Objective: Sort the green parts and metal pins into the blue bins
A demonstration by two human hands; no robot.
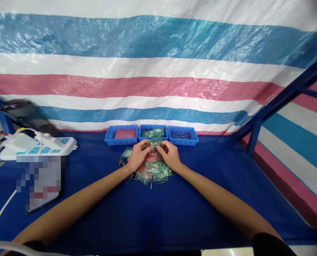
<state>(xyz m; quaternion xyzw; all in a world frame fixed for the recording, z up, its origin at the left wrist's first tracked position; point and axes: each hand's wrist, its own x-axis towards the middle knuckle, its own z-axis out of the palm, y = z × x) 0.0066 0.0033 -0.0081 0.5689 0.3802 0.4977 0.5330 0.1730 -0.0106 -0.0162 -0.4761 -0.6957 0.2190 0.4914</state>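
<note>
Small clear green bag (155, 143) pinched between both hands, left hand (138, 155) and right hand (170, 154) each closed on one end, just above the bag pile (153, 170) on the blue desk (174, 209). Loose pins (130, 177) lie around the pile. Three blue trays (153, 135) sit just behind; white power strip (38, 145) far left.

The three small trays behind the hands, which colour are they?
The three small trays are blue, like the table cover; the head view shows them best.
</note>
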